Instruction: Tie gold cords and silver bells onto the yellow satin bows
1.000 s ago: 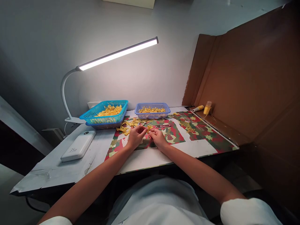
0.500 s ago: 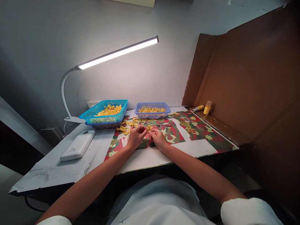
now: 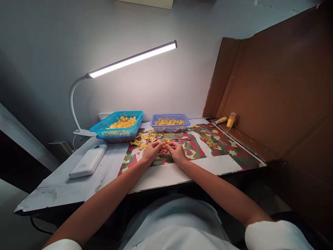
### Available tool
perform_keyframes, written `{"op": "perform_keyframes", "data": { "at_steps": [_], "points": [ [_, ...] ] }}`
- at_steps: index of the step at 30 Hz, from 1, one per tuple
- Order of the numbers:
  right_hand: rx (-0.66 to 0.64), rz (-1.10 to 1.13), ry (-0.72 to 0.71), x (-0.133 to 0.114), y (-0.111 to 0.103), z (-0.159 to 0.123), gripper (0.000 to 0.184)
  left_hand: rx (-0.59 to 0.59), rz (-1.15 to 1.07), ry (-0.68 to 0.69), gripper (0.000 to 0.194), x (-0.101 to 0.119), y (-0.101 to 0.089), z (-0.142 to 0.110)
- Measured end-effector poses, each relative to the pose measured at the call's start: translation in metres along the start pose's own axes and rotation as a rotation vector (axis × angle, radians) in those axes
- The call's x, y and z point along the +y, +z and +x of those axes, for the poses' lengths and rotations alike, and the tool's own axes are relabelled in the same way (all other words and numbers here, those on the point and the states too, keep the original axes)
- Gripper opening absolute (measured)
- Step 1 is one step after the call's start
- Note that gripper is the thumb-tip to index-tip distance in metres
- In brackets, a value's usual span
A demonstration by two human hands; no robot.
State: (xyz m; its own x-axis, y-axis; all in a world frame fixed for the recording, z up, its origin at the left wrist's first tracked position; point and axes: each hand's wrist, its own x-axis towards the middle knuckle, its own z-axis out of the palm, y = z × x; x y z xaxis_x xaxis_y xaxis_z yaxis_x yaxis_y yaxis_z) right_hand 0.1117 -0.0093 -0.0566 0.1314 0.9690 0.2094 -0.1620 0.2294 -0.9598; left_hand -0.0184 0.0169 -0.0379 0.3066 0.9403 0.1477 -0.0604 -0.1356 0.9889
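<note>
My left hand (image 3: 153, 151) and my right hand (image 3: 176, 151) meet above the front middle of the table, fingertips pinched together. Between them they hold a small yellow ribbon piece (image 3: 165, 141), partly covered by the fingers; its exact shape is too small to make out. Just behind my left hand lies a loose heap of yellow ribbon pieces (image 3: 140, 143) with small shiny bits among them. A pair of pliers or snips with reddish handles (image 3: 184, 139) lies behind my right hand.
A turquoise basket (image 3: 104, 132) of yellow pieces sits stacked at back left; a purple-blue basket (image 3: 170, 128) stands behind my hands. White power bank (image 3: 88, 161) at left, lamp (image 3: 132, 59) overhead. Thin gold strands (image 3: 208, 140), thread spools (image 3: 231, 120) and cardboard (image 3: 273, 90) are at right.
My hands have drawn slightly closer together, and my left hand's fingers have turned in around the yellow piece. The whole view has shifted a little; the table items stay where they were.
</note>
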Motion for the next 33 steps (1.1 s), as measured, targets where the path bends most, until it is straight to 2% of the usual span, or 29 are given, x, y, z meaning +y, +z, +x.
{"op": "perform_keyframes", "data": {
  "at_steps": [4, 8, 15, 21, 25, 27, 31, 33],
  "points": [
    [0.013, -0.055, -0.051, 0.002, -0.002, 0.001, 0.032, -0.065, -0.089, -0.062, 0.041, 0.002, -0.003, -0.001],
    [0.031, -0.118, -0.077, 0.002, -0.004, 0.0, 0.031, -0.059, -0.128, -0.105, 0.04, 0.001, -0.008, 0.002],
    [0.014, -0.213, -0.111, -0.003, -0.006, -0.004, 0.025, -0.011, -0.106, -0.075, 0.036, -0.004, -0.012, 0.008],
    [-0.008, -0.258, -0.158, -0.005, -0.004, -0.004, 0.023, -0.094, 0.023, -0.031, 0.034, -0.004, -0.009, 0.006],
    [0.206, -0.369, -0.242, -0.011, -0.009, 0.001, 0.017, -0.066, 0.034, -0.009, 0.035, -0.003, -0.01, 0.006],
    [0.256, -0.373, -0.281, -0.014, -0.012, 0.004, 0.019, -0.072, 0.027, -0.014, 0.035, -0.001, -0.011, 0.006],
    [0.09, -0.256, -0.14, -0.016, -0.015, 0.01, 0.018, -0.139, 0.038, -0.066, 0.035, 0.003, -0.012, 0.004],
    [0.062, -0.194, -0.093, -0.019, -0.018, 0.01, 0.018, -0.143, 0.042, -0.074, 0.034, 0.006, -0.013, 0.004]
  ]
}}
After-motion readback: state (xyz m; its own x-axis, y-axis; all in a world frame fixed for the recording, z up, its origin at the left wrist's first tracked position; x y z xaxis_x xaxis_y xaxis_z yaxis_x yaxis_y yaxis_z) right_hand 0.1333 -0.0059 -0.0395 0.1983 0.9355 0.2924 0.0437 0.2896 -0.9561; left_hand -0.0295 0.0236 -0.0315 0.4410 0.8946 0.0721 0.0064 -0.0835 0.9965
